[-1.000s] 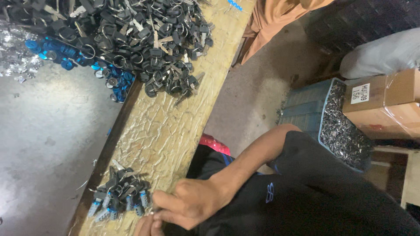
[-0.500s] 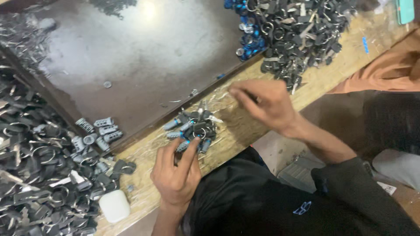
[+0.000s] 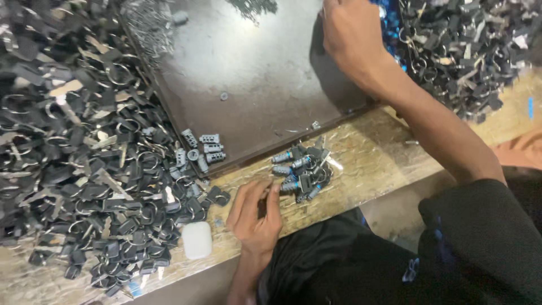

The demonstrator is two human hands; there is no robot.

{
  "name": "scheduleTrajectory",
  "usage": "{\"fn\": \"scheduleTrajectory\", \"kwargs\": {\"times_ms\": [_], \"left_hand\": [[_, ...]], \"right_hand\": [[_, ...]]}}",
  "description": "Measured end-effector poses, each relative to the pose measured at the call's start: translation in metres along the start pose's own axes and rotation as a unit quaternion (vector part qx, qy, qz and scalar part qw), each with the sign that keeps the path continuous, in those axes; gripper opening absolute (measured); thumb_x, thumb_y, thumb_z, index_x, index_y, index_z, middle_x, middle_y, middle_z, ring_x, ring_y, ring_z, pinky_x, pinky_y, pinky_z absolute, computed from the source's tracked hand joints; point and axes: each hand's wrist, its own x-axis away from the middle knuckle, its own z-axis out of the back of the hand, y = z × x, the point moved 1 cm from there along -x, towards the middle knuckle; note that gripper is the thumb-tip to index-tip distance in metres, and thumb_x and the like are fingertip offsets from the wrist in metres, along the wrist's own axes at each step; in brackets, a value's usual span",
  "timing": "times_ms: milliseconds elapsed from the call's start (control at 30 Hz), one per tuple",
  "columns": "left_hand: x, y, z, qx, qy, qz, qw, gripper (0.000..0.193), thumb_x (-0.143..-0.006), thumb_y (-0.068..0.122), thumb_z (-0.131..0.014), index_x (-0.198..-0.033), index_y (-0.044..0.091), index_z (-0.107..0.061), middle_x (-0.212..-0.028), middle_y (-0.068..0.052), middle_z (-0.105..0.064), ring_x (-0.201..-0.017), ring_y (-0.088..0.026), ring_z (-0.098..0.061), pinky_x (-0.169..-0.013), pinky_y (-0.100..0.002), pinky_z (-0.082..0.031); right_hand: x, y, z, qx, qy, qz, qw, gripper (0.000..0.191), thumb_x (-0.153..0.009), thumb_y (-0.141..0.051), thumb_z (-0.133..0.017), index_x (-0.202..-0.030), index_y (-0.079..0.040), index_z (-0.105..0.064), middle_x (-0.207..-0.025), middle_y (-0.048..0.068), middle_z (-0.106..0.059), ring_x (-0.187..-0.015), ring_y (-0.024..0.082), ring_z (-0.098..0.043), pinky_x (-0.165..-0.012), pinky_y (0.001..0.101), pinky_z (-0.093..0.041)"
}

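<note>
We are resting our left hand (image 3: pixel 257 217) on the wooden bench edge (image 3: pixel 372 164), fingers loosely curled around something small and dark; we cannot tell whether they are clamped on it. The small cluster of grey-and-black fittings (image 3: pixel 302 169) is lying just up and to the right of those fingertips, nearly touching, its pieces pointing mostly along the bench edge. Our right hand (image 3: pixel 347 34) is reaching well away across the dark metal sheet (image 3: pixel 254 85) toward the far pile of black clips (image 3: pixel 463 51), its fingers hidden at the frame's top, so their grip is not showing. The left hand is much nearer the cluster. A few grey ridged plugs (image 3: pixel 203 149) are sitting on the sheet's corner, a white case (image 3: pixel 197 240) beside the big left heap (image 3: pixel 73 147).
</note>
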Motion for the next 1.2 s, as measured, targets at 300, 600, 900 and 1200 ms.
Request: {"fn": "scheduleTrajectory", "kwargs": {"times_ms": [300,600,900,1200], "left_hand": [[-0.002,-0.005,0.005,0.417,-0.287,0.305,0.807,0.014,-0.096,0.001,-0.07,-0.105,-0.009,-0.074,-0.087,-0.013,-0.07,-0.06,-0.012,-0.061,-0.05,-0.025,-0.048],[0.019,0.006,-0.013,0.388,-0.097,0.225,0.888,0.009,-0.096,-0.003,-0.068,-0.1,-0.009,-0.073,-0.085,-0.011,-0.07,-0.06,-0.012,-0.061,-0.051,-0.025,-0.049],[0.036,-0.02,0.0,0.172,0.066,0.229,0.956,0.004,-0.094,-0.002,-0.071,-0.096,-0.006,-0.073,-0.075,-0.005,-0.069,-0.059,-0.005,-0.056,-0.05,-0.02,-0.043],[0.031,-0.029,-0.004,0.242,0.042,0.256,0.935,0.009,-0.103,0.006,-0.061,-0.101,-0.003,-0.063,-0.081,-0.003,-0.061,-0.066,-0.006,-0.052,-0.057,-0.021,-0.043]], "right_hand": [[0.138,-0.103,0.109,-0.218,0.202,0.432,0.851,0.028,-0.083,0.0,-0.082,-0.104,0.012,-0.07,-0.081,0.01,-0.064,-0.064,0.013,-0.055,-0.051,0.0253,-0.041],[0.139,-0.088,0.11,-0.309,0.105,0.241,0.914,0.03,-0.079,-0.004,-0.077,-0.11,-0.001,-0.078,-0.063,0.003,-0.051,-0.052,0.016,-0.05,-0.047,0.0338,-0.038],[0.002,-0.013,0.005,-0.194,0.076,0.054,0.976,0.018,-0.099,-0.006,-0.076,-0.116,-0.008,-0.08,-0.095,0.012,-0.07,-0.082,0.03,-0.068,-0.071,0.0413,-0.053],[0.015,-0.032,0.012,-0.177,0.027,0.053,0.982,0.015,-0.099,-0.008,-0.078,-0.114,-0.006,-0.078,-0.102,0.012,-0.068,-0.093,0.032,-0.066,-0.081,0.0416,-0.053]]}}
